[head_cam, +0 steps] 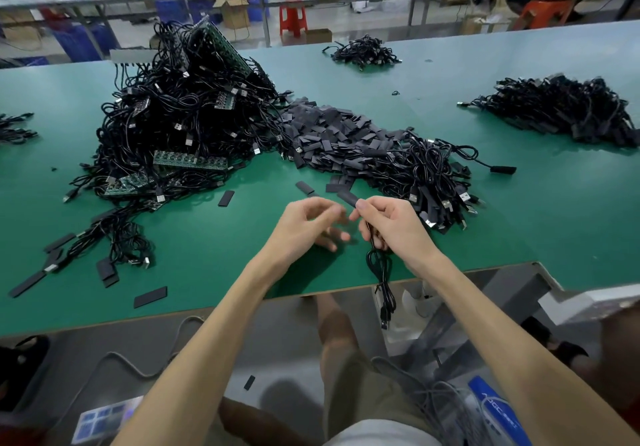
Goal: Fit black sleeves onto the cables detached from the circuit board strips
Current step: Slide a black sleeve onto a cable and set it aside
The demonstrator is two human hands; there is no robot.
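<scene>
My right hand grips a black cable whose end carries a black sleeve, pinched between thumb and forefinger. The cable's coil hangs over the table's front edge. My left hand hovers just left of it with blurred, loosely curled fingers that hold nothing I can see. A heap of loose black sleeves lies behind the hands. At the left is a big tangle of cables still joined to green circuit board strips. Sleeved cables are piled to the right of the hands.
The green table also bears cable piles at the far right, the back and the left edge. Stray sleeves lie near the front edge. A person sits on an orange stool beyond.
</scene>
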